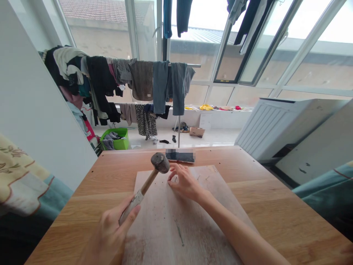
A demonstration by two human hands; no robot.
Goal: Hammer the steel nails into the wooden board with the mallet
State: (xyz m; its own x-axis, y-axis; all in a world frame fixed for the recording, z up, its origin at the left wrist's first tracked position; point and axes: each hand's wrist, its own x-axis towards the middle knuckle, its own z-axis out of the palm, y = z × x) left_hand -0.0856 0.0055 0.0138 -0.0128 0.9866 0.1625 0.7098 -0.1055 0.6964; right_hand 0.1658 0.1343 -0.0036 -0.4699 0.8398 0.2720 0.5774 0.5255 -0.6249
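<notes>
My left hand (pixel 117 222) is wrapped round the pale-gripped handle of a mallet (pixel 160 162). Its dark, scuffed head is raised over the far part of a worn wooden board (pixel 154 228), just left of my right fingers. My right hand (pixel 186 182) is low over the board, thumb and index finger curled together in a pinch; whatever is between the tips is hidden. A thin nail (pixel 175 179) shows inside the curl of those fingers. To the right of the hand, a couple of nails (pixel 207 178) stick up at a slant. One long nail (pixel 179 233) lies nearer me.
The board rests on a wooden table (pixel 264 198). A phone (pixel 180 156) lies beyond the board, near the table's far edge. Behind are a laundry-covered drying rack (pixel 165 86), a green basket (pixel 121 141) and a white appliance (pixel 278 125) on the right. Curtains hang at both sides.
</notes>
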